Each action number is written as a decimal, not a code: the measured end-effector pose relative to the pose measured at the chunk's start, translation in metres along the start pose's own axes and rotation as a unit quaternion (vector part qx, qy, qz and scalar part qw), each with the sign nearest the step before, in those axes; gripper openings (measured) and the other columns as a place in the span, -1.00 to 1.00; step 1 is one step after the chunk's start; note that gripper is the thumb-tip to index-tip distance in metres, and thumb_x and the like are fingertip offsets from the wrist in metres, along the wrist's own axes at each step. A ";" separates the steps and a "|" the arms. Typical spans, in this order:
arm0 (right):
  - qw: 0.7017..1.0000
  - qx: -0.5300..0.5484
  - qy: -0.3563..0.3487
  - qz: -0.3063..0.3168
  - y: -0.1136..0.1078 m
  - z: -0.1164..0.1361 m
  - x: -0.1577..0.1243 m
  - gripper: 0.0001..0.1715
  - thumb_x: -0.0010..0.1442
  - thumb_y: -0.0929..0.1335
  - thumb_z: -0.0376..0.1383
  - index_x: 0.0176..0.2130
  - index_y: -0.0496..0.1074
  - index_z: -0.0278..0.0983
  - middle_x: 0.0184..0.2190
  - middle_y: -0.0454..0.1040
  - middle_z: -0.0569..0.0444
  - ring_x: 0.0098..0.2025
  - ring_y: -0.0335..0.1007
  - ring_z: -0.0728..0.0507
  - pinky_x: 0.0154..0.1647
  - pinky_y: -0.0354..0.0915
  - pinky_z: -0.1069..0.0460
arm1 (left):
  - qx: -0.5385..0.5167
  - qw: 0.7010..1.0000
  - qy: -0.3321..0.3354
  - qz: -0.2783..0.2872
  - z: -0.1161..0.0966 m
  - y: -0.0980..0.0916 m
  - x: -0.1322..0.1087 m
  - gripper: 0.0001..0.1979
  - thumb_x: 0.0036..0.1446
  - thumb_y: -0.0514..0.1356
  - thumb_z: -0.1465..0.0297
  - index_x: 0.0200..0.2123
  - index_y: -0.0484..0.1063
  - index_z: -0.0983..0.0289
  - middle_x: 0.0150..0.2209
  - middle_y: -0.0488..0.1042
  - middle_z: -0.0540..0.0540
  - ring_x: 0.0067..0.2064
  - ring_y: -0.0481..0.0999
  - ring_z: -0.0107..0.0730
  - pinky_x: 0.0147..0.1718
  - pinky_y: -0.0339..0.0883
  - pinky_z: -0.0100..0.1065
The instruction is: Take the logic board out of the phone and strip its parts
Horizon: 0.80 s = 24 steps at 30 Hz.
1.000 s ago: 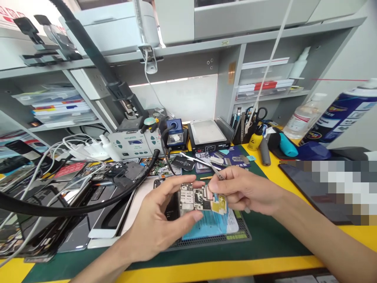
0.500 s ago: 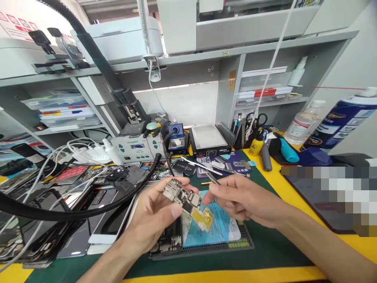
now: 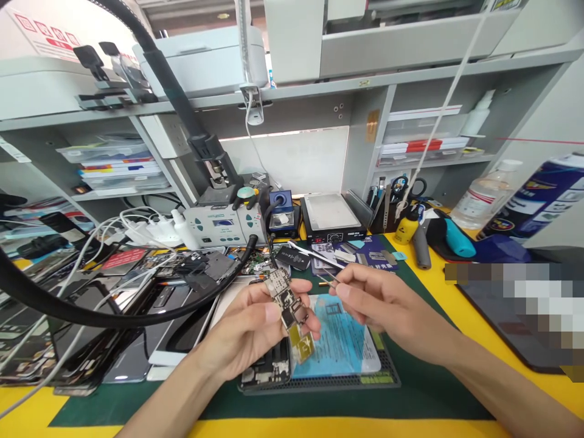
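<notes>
My left hand [image 3: 249, 331] pinches a small phone circuit board [image 3: 287, 307] between thumb and fingers, holding it tilted on end above the bench; the board's lower end carries a yellow patch. My right hand [image 3: 381, 301] hovers just right of the board with its fingers closed on thin metal tweezers [image 3: 329, 275], whose tips point up and left, apart from the board. Below the hands lies an opened phone [image 3: 269, 368] next to a blue sheet [image 3: 340, 344] on a dark perforated mat [image 3: 387, 380].
A black hose [image 3: 91, 316] arcs across the left side over stacked phones and screens [image 3: 132, 359]. A soldering station [image 3: 221, 225], heating plate [image 3: 331, 216], tool cup [image 3: 387, 213], spray can [image 3: 538, 198] and bottle [image 3: 483, 194] stand at the back. A dark tablet [image 3: 524, 316] lies right.
My left hand turned the circuit board from lying flat to standing tilted on end. My right hand let go of the board's right end and drew slightly away with the tweezers.
</notes>
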State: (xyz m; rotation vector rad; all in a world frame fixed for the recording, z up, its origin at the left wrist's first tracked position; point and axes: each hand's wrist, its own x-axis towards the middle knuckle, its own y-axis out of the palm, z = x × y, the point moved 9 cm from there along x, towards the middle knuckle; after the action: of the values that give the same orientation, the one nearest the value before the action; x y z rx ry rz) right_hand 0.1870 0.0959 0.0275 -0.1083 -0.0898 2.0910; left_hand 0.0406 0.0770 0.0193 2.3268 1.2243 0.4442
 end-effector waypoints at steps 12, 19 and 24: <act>0.978 -0.149 -0.125 -0.072 0.010 0.022 -0.012 -0.71 0.36 0.33 -0.09 -0.30 0.47 -0.22 -0.43 0.43 0.06 -0.47 0.29 -0.06 -0.52 0.18 0.01 | -0.049 0.996 0.002 0.072 0.003 0.012 0.003 -0.73 0.24 0.21 0.43 -0.02 0.60 0.26 -0.12 0.65 0.11 -0.12 0.66 -0.19 -0.04 0.49 -0.24; 0.944 -0.235 -0.213 -0.092 0.015 0.037 -0.021 -0.83 0.35 0.34 -0.25 -0.29 0.49 -0.20 -0.42 0.40 0.11 -0.50 0.23 0.00 -0.55 0.15 0.05 | -0.047 0.996 -0.017 0.074 0.005 0.016 0.001 -0.71 0.23 0.21 0.39 -0.01 0.62 0.23 -0.29 0.65 0.13 -0.22 0.66 -0.18 -0.18 0.49 -0.27; 0.937 -0.242 -0.239 -0.079 0.019 0.042 -0.024 -0.85 0.34 0.33 -0.32 -0.29 0.48 -0.21 -0.42 0.40 0.11 -0.49 0.24 0.00 -0.56 0.15 0.06 | -0.047 0.996 -0.026 0.073 0.008 0.015 0.002 -0.73 0.24 0.22 0.37 -0.04 0.63 0.22 -0.37 0.64 0.12 -0.27 0.67 -0.20 -0.29 0.48 -0.34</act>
State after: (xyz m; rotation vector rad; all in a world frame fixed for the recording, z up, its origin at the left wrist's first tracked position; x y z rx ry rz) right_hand 0.1777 0.0653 0.0678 0.1133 -0.8809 1.8545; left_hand 0.0557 0.0697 0.0210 2.3407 0.9916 0.4756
